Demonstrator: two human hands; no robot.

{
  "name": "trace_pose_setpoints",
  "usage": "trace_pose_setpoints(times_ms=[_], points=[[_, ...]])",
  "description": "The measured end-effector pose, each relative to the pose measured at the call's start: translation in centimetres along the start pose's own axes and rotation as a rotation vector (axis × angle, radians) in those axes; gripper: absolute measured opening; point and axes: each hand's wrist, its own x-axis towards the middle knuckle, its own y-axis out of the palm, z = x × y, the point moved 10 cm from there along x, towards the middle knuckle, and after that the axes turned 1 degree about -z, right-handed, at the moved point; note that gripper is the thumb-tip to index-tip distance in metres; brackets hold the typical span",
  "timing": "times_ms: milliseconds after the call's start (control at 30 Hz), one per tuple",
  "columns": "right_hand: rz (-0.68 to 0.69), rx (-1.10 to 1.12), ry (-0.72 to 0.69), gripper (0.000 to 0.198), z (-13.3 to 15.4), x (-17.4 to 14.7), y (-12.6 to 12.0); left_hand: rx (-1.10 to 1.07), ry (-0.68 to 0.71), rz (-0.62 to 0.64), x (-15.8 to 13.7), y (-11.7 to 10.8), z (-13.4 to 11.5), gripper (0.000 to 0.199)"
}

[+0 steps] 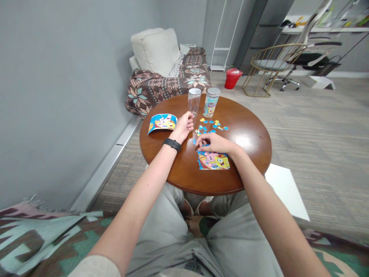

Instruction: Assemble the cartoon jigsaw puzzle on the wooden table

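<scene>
Person's lap (201,252) at six o'clock; left hand (184,127) curled near clear jar (194,101) at twelve; right hand (213,142) bent over puzzle (215,161), pieces (216,126) beyond; can't tell either's grip.

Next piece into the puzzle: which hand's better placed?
Likely the right hand: it's partly over the puzzle section, near loose pieces. The left hand is farther off, by the clear jar.

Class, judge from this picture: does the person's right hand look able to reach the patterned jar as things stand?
Probably yes: the patterned jar stands a short stretch beyond the right hand, and apparently only low, loose puzzle pieces lie between.
</scene>
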Motion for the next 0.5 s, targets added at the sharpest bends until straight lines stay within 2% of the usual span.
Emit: trace_pose_setpoints(times_ms=[133,200,300,333,400,500], points=[[-0.118,0.139,0.001,0.023,0.0,0.0,-1.6,0.18,0.037,0.053,-0.9,1.1,-0.7,0.024],[-0.242,0.172,0.01,0.021,-0.5,-0.1,-3.2,0.429,0.127,0.079,-1.4,1.4,-1.6,0.025],[-0.457,0.11,0.083,0.022,-2.2,-0.7,-5.8,0.874,0.33,0.111,-2.2,1.8,-3.3,0.032],[-0.514,0.07,0.117,0.022,-2.8,-1.1,-6.6,0.992,0.374,0.144,-2.4,2.0,-3.4,0.032],[-0.604,-0.007,0.182,0.022,-3.8,-1.8,-7.8,1.193,0.378,0.274,-2.5,2.4,-2.6,0.029],[-0.71,-0.066,0.267,0.023,-4.6,-3.1,-9.2,1.331,0.384,0.399,-2.9,2.5,-1.9,0.026]])
